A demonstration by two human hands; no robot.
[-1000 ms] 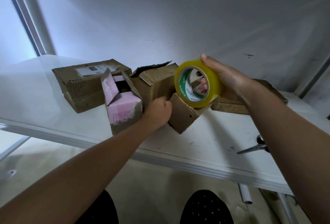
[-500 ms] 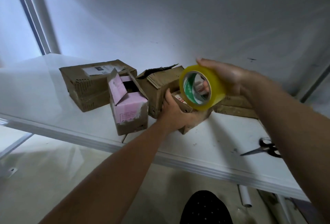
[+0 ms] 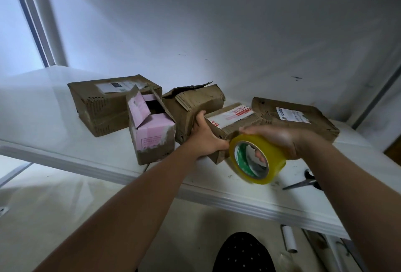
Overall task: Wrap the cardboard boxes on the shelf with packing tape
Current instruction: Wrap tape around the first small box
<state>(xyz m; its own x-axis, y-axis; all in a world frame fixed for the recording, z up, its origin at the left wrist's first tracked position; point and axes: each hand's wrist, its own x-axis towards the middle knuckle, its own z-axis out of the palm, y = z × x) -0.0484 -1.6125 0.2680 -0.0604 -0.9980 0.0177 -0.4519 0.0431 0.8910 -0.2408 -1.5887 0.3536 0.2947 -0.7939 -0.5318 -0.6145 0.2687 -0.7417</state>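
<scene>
Head view: white shelf (image 3: 65, 146) w/ five cardboard boxes in a loose row, wall behind. L hand (image 3: 206, 139) grips the near-left end of a small brown box (image 3: 234, 120) w/ red-and-white printed tape on top; thumb up over the top edge, fingers curled round the corner. That box sits mid-shelf, touching the torn box on its left and the flat box on its right. R hand (image 3: 280, 139) holds a yellow tape roll (image 3: 258, 159) just in front of the small box; fingers over the outer rim, one fingertip showing through the core. Roll is tilted, open side facing camera, green-and-white inner label; held above the shelf, not resting on it.

Far left: big brown box (image 3: 104, 107) w/ white label on top, shut. Just in front & right of it: pink box (image 3: 152, 135), top flaps open, upright. Behind that: torn brown box (image 3: 195, 102), flap ragged and lifted. Right: flat brown box (image 3: 303, 117) w/ white shipping label, lying flat.

Scissors (image 3: 303, 182) lie on the shelf at right, partly hidden by R forearm. Below the shelf edge: white tube (image 3: 288, 239) on the floor, dark dotted trouser knee (image 3: 243, 252) at bottom.
</scene>
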